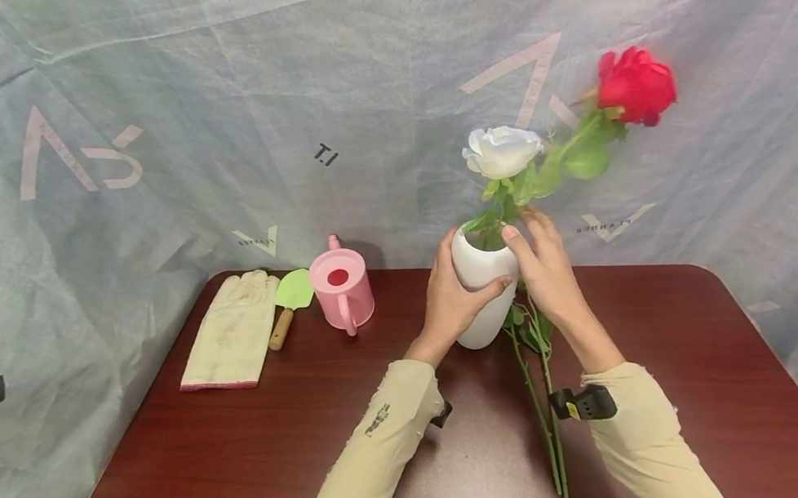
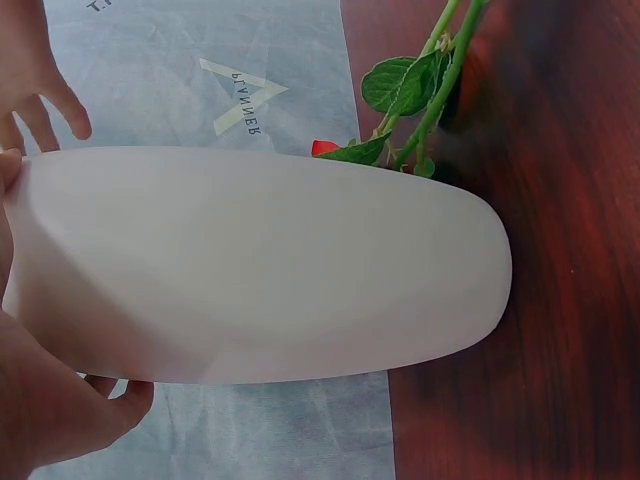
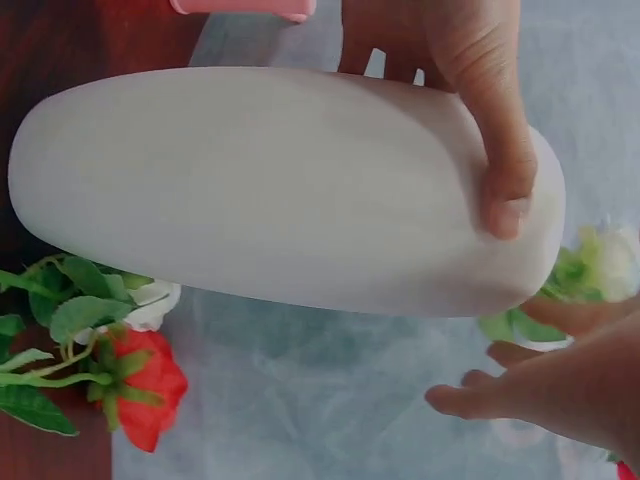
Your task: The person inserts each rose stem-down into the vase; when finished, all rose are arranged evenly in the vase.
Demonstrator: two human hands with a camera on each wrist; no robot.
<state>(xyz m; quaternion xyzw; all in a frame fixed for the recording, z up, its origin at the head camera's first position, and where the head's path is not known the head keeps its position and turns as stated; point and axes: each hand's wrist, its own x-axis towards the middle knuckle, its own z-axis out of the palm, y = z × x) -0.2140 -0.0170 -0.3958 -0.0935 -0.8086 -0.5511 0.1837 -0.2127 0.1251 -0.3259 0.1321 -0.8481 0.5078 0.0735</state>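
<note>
A white vase (image 1: 485, 304) stands upright at the back of the table, gripped near its top by my left hand (image 1: 455, 301); the thumb lies across its front. From its mouth rise a white rose (image 1: 502, 152) and a taller red rose (image 1: 637, 87) leaning right, slightly blurred. Beside the rim on the right is my right hand (image 1: 552, 270), its fingers extended and spread in the right wrist view, the thumb right at the rim. Behind the vase lie two more stems (image 1: 544, 405), whose red bloom (image 3: 145, 385) and white bloom (image 3: 155, 303) show in the right wrist view.
Left of the vase stands a pink watering can (image 1: 345, 296). Beside it lies a small trowel (image 1: 293, 294) with a green blade and wooden handle, then a pair of cream gloves (image 1: 230, 336). A printed grey sheet (image 1: 389, 75) hangs behind the dark red table (image 1: 687, 380).
</note>
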